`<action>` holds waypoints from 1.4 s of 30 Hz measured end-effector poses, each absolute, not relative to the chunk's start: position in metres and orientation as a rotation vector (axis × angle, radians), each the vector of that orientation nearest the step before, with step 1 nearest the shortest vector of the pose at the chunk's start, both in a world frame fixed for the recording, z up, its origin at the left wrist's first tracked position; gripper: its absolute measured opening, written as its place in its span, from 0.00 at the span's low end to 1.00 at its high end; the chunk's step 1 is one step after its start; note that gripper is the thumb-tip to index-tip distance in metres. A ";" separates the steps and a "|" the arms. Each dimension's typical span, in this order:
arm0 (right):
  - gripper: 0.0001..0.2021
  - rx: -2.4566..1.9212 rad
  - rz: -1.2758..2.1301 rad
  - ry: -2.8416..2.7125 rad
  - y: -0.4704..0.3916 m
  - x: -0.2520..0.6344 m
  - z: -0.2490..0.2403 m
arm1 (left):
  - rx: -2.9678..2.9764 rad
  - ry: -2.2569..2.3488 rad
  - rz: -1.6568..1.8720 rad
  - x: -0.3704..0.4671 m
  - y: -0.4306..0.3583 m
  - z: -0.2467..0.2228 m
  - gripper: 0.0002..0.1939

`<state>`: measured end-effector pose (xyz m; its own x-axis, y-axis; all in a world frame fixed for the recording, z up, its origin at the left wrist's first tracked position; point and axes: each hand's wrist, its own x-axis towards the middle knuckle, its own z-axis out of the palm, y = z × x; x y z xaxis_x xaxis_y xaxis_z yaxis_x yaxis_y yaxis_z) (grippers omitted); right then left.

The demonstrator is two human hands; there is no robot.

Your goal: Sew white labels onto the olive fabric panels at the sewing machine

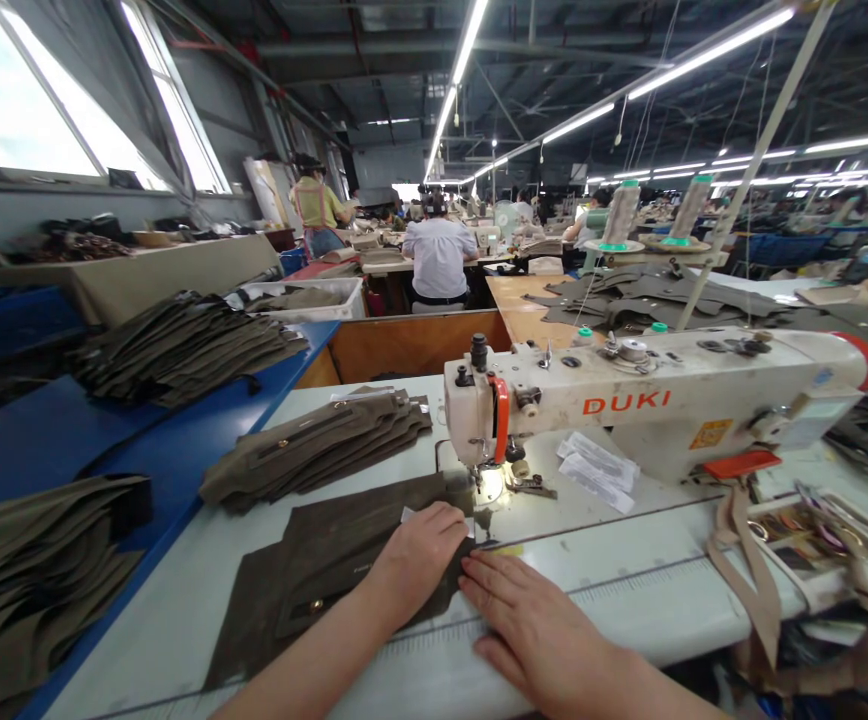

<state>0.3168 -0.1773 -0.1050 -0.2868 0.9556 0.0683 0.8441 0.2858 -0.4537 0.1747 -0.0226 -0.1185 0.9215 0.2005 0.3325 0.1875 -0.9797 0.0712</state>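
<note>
Lying flat, dk olive-brn fabric panel [351,525] w/ small gold fitting [316,605]; L hand [420,553] grip unclear, R hand [530,618] flat, unclamped.

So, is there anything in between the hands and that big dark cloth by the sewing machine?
Yes, a bit: a white strip peeks out from under the left hand, seemingly between it and the dark cloth. The right hand is at the cloth's edge, with nothing visible in the way.

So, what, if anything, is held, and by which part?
Flat dark olive fabric piece: left hand lies on its right end, grip unclear; right hand rests there, open.
</note>
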 end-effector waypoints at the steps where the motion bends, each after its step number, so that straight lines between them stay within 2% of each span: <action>1: 0.25 -1.634 0.473 -2.230 -0.177 0.317 -0.105 | 3.044 0.306 0.539 0.175 -0.023 -0.119 0.08; 12: 0.25 -1.598 0.431 -2.221 -0.178 0.318 -0.110 | 3.070 0.316 0.517 0.174 -0.023 -0.123 0.07; 19: 0.14 -1.619 0.256 -2.071 -0.156 0.330 -0.111 | 3.089 0.270 0.585 0.168 -0.030 -0.121 0.10; 27: 0.09 -1.720 0.047 -2.215 -0.125 0.343 -0.107 | 3.057 0.368 0.691 0.153 -0.036 -0.134 0.19; 42: 0.09 -1.815 -0.084 -2.164 -0.107 0.360 -0.112 | 3.048 0.431 0.636 0.184 -0.014 -0.143 0.19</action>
